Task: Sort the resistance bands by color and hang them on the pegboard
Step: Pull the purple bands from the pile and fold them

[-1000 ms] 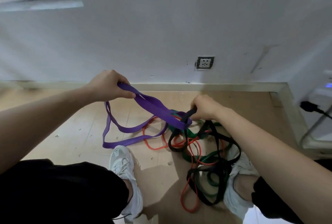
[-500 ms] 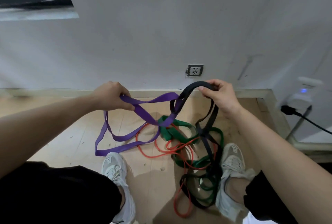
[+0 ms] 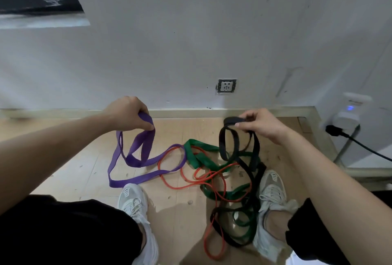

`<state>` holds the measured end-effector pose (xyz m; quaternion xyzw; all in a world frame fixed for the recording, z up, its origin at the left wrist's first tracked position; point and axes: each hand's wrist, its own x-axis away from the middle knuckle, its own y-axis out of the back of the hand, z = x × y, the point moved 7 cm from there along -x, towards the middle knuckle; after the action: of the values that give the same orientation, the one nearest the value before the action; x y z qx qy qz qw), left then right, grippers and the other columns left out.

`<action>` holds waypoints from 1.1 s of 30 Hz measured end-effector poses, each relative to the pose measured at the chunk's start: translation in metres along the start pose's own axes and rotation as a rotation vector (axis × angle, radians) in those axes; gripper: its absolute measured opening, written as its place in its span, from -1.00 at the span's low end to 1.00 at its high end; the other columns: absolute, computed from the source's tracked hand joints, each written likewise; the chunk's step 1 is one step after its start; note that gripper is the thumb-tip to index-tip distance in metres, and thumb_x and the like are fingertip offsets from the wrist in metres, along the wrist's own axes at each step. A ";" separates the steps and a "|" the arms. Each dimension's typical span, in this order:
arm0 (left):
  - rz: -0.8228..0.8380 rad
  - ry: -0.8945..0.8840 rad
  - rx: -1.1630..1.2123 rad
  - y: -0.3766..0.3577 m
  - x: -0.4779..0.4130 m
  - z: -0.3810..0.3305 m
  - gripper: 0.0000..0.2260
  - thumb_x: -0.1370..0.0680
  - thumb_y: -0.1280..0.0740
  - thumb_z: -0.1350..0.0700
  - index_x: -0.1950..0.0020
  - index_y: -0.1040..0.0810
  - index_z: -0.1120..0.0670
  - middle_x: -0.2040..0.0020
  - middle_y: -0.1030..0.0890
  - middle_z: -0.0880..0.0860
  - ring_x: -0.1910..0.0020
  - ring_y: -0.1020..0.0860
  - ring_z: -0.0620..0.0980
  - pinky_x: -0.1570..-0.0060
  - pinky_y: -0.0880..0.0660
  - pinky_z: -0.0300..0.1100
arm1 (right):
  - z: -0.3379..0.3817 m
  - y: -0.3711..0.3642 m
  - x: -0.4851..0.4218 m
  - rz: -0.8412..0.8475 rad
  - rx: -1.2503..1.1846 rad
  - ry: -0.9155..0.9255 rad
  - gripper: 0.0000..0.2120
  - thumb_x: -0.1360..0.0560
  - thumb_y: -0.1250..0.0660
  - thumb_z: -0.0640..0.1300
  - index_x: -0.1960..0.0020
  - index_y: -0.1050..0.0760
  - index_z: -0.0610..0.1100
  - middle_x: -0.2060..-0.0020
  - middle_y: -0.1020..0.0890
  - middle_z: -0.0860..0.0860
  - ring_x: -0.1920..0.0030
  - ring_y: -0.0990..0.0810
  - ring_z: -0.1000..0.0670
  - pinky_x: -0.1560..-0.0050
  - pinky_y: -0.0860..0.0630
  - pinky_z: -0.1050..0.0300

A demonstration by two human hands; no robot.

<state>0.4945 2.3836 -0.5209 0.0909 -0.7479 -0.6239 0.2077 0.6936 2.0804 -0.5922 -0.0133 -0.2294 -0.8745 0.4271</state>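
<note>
My left hand (image 3: 128, 114) grips one end of a wide purple band (image 3: 137, 158), whose loops trail down to the wooden floor by my left shoe. My right hand (image 3: 259, 123) pinches the top of a black band (image 3: 231, 143), lifted off the floor, its lower part running down among the others. A green band (image 3: 198, 156) and a thin orange-red band (image 3: 180, 182) lie tangled on the floor between my feet. The purple band's far loop lies beside the orange and green bands. No pegboard is in view.
A white wall with a socket (image 3: 226, 85) stands ahead, a skirting board (image 3: 191, 113) at its foot. A black plug and cable (image 3: 347, 137) run along the right, next to a white device (image 3: 347, 116). My shoes (image 3: 132, 201) flank the band pile.
The black band has come free of the purple band. My right hand has moved right and my left hand has moved up, so the two bands now hang apart.
</note>
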 end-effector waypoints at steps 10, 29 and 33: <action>-0.039 -0.063 0.226 0.015 0.008 -0.011 -0.70 -0.42 -0.54 -0.13 -0.01 -0.70 0.03 0.21 -0.66 -0.08 0.20 -0.59 -0.08 0.29 -0.47 -0.23 | -0.058 -0.066 0.004 0.332 0.562 -0.200 -0.41 -0.36 -0.59 0.13 -0.32 -0.56 -0.04 -0.15 -0.64 0.05 -0.16 -0.62 0.01 -0.26 -0.53 0.08; -0.194 -0.276 0.994 0.095 0.028 -0.058 -0.73 -0.44 -0.51 0.00 -0.04 -0.67 0.14 0.21 -0.62 0.05 0.26 -0.50 -0.12 0.25 -0.45 -0.29 | 0.194 -0.090 -0.021 0.252 -0.030 0.220 -0.83 -0.51 -0.47 -0.21 -0.03 -0.56 -0.26 0.09 -0.63 -0.21 0.04 -0.62 -0.08 -0.25 -0.52 -0.13; -0.155 -0.262 0.992 0.104 0.024 -0.048 -0.57 -0.30 -0.63 -0.06 -0.06 -0.65 0.11 0.17 -0.67 0.16 0.23 -0.56 0.02 0.17 -0.53 -0.14 | 0.221 -0.068 -0.018 0.205 -0.051 0.264 -0.75 -0.49 -0.47 -0.28 -0.13 -0.54 -0.32 0.11 -0.63 -0.21 0.12 -0.63 -0.09 -0.13 -0.58 -0.11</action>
<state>0.5065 2.3526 -0.4086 0.1547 -0.9645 -0.2139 -0.0029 0.6159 2.2208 -0.4254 0.0678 -0.1465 -0.8259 0.5402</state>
